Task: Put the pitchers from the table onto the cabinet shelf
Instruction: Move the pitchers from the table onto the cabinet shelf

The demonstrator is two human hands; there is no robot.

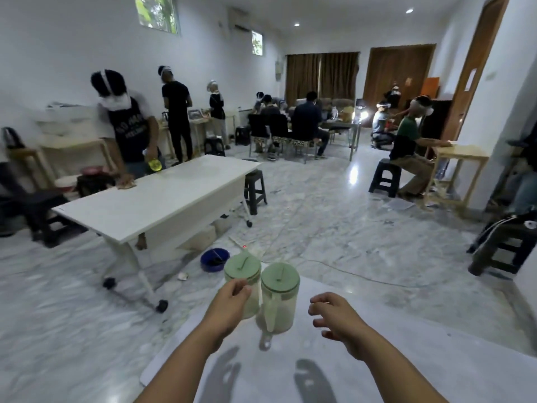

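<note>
Here, near to far:
Table (pixel 377 359): bare surface nearest; its left corner shows, far edge just behind the pitchers.
Left hand (pixel 229 303): curled at the left pitcher (pixel 242 274); whether it grips, I cannot tell.
Right hand (pixel 334 315): fingers loosely spread, holding nothing, apart from the right pitcher (pixel 280 298).
Pitchers: upright, side by side.
Floor (pixel 334 228): open marble beyond; blue bowl (pixel 215 259) just past the edge.
White table (pixel 157 199): farther left.

Two translucent pitchers with pale green lids stand upright on the white counter (pixel 392 330), close side by side near its far edge. The left pitcher (pixel 244 282) stands slightly farther back; the right pitcher (pixel 279 298) turns its handle toward the camera.
</note>
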